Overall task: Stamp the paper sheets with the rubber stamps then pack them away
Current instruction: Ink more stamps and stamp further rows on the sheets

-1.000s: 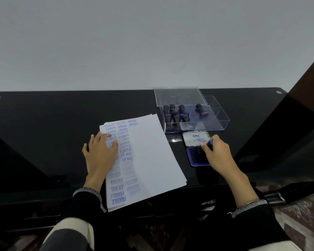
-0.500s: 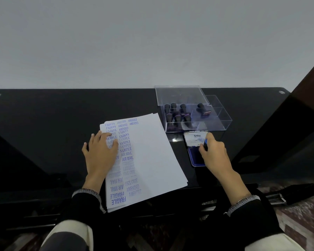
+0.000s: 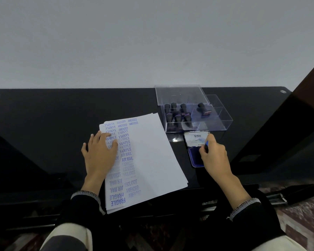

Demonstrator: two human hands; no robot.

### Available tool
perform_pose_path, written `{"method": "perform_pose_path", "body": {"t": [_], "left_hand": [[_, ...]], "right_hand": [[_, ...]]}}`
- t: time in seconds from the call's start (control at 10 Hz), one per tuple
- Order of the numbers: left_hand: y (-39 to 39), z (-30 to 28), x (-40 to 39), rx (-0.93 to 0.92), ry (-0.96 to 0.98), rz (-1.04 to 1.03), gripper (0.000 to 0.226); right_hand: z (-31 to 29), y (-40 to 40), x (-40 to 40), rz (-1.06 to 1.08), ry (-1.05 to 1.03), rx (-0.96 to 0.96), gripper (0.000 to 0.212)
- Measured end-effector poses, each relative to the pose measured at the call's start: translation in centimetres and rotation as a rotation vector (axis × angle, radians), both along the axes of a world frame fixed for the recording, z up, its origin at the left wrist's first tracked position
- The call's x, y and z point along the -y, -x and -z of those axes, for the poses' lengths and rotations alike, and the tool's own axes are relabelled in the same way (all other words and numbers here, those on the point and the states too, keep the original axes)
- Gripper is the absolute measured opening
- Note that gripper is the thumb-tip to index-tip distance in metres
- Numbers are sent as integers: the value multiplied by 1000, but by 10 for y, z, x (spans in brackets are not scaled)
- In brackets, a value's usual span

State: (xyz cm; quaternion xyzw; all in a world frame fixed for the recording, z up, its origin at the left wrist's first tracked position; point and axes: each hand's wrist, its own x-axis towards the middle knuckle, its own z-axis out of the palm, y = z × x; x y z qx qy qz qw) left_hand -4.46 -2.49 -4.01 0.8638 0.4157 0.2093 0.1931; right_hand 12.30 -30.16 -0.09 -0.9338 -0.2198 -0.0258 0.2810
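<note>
1. Nearest us, at the table's [image 3: 43, 124] front edge, lies the stack of paper sheets [image 3: 152, 160]. Its long axis runs away from us, tilted a bit, with blue stamped words down the left columns and the right side blank.
2. Our left hand [image 3: 100, 153] rests flat on the stack's upper left, fingers straight, pinning it down.
3. Over to the right, our right hand [image 3: 214, 158] pinches a small stamp [image 3: 206, 144] with curled fingers, right over the open ink pad [image 3: 195, 156]; we can't tell if it's touching the ink.
4. So the blank paper lies to the left of that grip, just beside the pad. We'd guess the right hand carries the stamp there next.
5. Further back sits the clear box [image 3: 219, 122], lid [image 3: 179, 94] open, with the other stamps [image 3: 178, 115] standing inside.
</note>
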Motion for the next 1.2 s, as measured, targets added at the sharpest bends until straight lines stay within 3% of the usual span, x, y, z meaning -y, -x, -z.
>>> {"method": "perform_pose_path", "body": {"t": [0.3, 0.4, 0.9, 1.0, 1.1, 1.2], "left_hand": [[-1, 1, 0, 1, -1, -1, 37], [0, 1, -1, -1, -7, -5, 37], [-1, 2, -1, 8, -5, -8, 36], [-1, 2, -1, 13, -5, -7, 35], [-1, 2, 0, 11, -1, -10, 35], [-2, 1, 1, 5, 5, -15, 35]], "right_hand": [[2, 2, -5, 5, 79, 83, 18], [3, 2, -3, 18, -3, 33, 18], [2, 4, -4, 36, 30, 63, 19], [-6, 2, -8, 30, 164, 59, 9], [-17, 3, -19, 36, 309, 102, 13], [-27, 16, -37, -27, 132, 87, 18]]}}
